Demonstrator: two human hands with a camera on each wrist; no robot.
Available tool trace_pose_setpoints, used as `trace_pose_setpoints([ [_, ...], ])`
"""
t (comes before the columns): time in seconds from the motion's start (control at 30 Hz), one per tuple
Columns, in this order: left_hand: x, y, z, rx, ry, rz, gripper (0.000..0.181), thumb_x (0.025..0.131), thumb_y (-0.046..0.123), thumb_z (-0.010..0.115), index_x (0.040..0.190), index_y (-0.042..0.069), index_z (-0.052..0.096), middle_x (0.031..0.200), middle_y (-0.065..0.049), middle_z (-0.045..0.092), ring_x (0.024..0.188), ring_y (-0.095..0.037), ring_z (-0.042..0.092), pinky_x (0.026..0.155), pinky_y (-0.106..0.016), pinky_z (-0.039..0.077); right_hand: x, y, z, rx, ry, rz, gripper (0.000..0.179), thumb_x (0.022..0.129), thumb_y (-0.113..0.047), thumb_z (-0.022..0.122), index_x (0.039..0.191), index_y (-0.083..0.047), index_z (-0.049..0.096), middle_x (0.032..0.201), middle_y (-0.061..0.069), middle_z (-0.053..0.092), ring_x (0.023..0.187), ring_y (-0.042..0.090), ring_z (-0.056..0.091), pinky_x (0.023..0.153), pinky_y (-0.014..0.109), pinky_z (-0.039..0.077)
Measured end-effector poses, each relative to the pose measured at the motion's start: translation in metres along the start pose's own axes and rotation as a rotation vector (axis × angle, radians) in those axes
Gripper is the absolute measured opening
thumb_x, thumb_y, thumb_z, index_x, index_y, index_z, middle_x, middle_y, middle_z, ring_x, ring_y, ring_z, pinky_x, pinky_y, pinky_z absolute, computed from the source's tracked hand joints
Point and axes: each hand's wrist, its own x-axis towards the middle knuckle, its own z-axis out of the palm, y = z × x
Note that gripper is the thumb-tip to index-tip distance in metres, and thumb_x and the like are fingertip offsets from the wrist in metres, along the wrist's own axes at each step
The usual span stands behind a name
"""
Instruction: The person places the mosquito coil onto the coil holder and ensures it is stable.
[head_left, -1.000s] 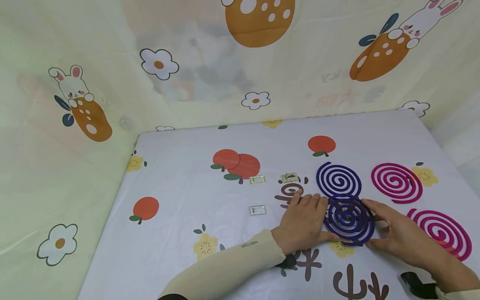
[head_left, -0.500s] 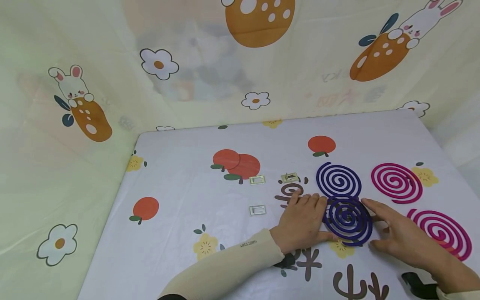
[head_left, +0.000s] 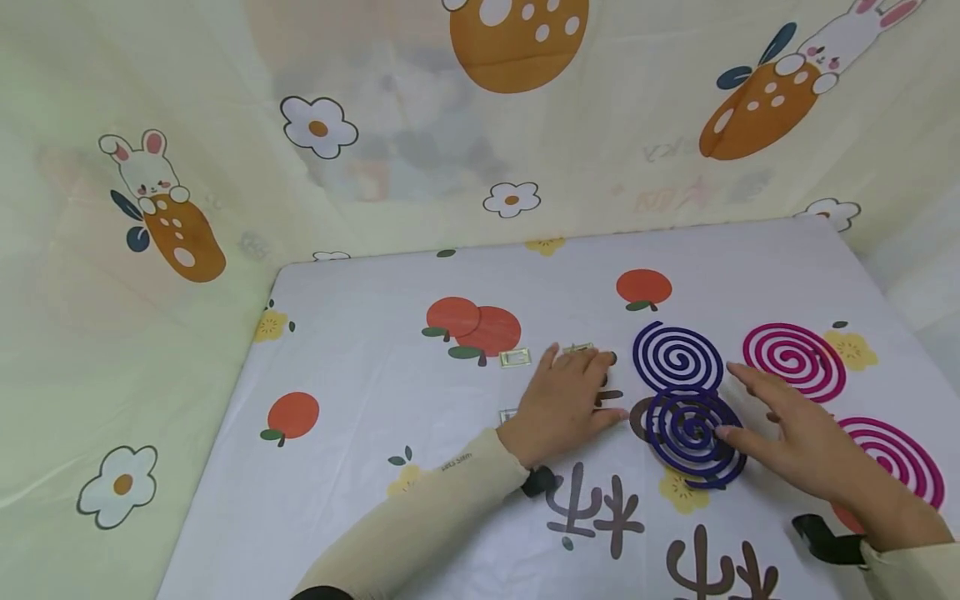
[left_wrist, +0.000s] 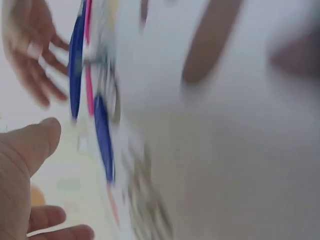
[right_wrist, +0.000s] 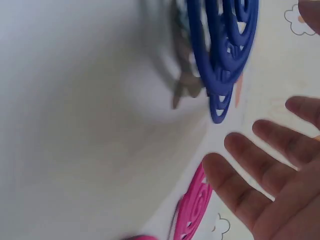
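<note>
A dark blue mosquito coil (head_left: pixel 693 427) sits raised off the table on a small stand (left_wrist: pixel 95 61), its near edge overlapping a second blue coil (head_left: pixel 681 360) behind it. My right hand (head_left: pixel 806 446) hovers at the raised coil's right side, fingers spread; in the head view its thumb tip overlaps the coil, and whether it touches I cannot tell. In the right wrist view the fingers are apart from the blue coils. My left hand (head_left: pixel 562 404) is over the table left of the coils, fingers extended, fingertips beside a small metal stand (head_left: pixel 577 347) that they partly hide.
Two pink coils, a far one (head_left: pixel 793 360) and a near one (head_left: pixel 892 457) partly behind my right hand, lie at the right. Another flat metal stand (head_left: pixel 515 358) lies left of my left hand, and a further one (head_left: pixel 507 415) is partly covered by it. The printed tablecloth (head_left: pixel 360 492) spreads left.
My left hand has left the raised blue coil and moved left and away, to the metal stands. My right hand has shifted slightly up, its thumb now over the coil. The coil has stayed nearly in place.
</note>
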Motion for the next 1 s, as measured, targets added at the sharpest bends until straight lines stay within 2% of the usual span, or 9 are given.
trace_pose_setpoints([
  [0.2,0.017,-0.047,-0.013,-0.049,0.061,-0.104,0.066,0.098,0.054,0.068,0.148,0.013,0.056,0.143,-0.003,0.064,0.131,-0.022,0.060,0.123,-0.050,0.030,0.032,-0.006,-0.018,-0.087,-0.010,0.106,0.084,0.098,-0.035,0.074,0.156,0.009,0.033,0.144,0.043,0.045,0.120,0.061,0.051,0.091,0.074,0.048],
  [0.33,0.025,-0.062,-0.013,-0.048,0.045,-0.113,0.054,0.095,0.051,0.073,0.136,0.016,0.069,0.131,-0.002,0.071,0.120,-0.024,0.065,0.121,-0.052,0.033,0.055,-0.004,-0.027,-0.115,-0.053,0.177,0.080,0.100,-0.038,0.070,0.152,0.013,0.037,0.134,0.043,0.052,0.112,0.056,0.056,0.087,0.068,0.053],
  [0.57,0.037,-0.060,-0.008,-0.082,-0.034,-0.137,0.039,0.093,0.048,0.077,0.121,0.021,0.079,0.114,0.004,0.074,0.109,-0.020,0.066,0.121,-0.054,0.031,0.083,0.005,-0.036,-0.029,-0.169,0.300,0.078,0.098,-0.039,0.069,0.148,0.014,0.040,0.128,0.043,0.055,0.109,0.055,0.057,0.080,0.059,0.056],
  [0.63,0.040,-0.058,-0.006,-0.081,-0.046,-0.141,0.038,0.093,0.049,0.076,0.120,0.021,0.079,0.112,0.005,0.073,0.106,-0.019,0.065,0.121,-0.054,0.031,0.090,0.007,-0.035,-0.025,-0.172,0.305,0.078,0.096,-0.039,0.072,0.144,0.016,0.043,0.126,0.044,0.056,0.106,0.054,0.059,0.078,0.056,0.057],
  [0.7,0.043,-0.056,-0.004,-0.074,-0.053,-0.141,0.037,0.093,0.049,0.076,0.118,0.021,0.079,0.110,0.005,0.073,0.104,-0.019,0.065,0.121,-0.055,0.031,0.095,0.009,-0.032,-0.024,-0.178,0.304,0.078,0.093,-0.038,0.075,0.139,0.018,0.046,0.122,0.043,0.058,0.097,0.047,0.063,0.072,0.049,0.057],
  [0.87,0.047,-0.053,-0.002,-0.083,-0.064,-0.140,0.032,0.094,0.047,0.076,0.113,0.021,0.080,0.103,0.005,0.070,0.098,-0.017,0.062,0.120,-0.055,0.031,0.102,0.010,-0.027,-0.019,-0.212,0.333,0.082,0.088,-0.040,0.080,0.133,0.021,0.049,0.122,0.042,0.056,0.085,0.037,0.061,0.063,0.038,0.056],
  [1.0,0.049,-0.051,-0.001,-0.090,-0.066,-0.140,0.027,0.095,0.044,0.076,0.110,0.022,0.081,0.098,0.006,0.068,0.095,-0.015,0.060,0.120,-0.055,0.031,0.105,0.006,-0.027,-0.018,-0.229,0.381,0.079,0.086,-0.039,0.081,0.128,0.020,0.050,0.119,0.038,0.056,0.092,0.041,0.058,0.068,0.039,0.055],
])
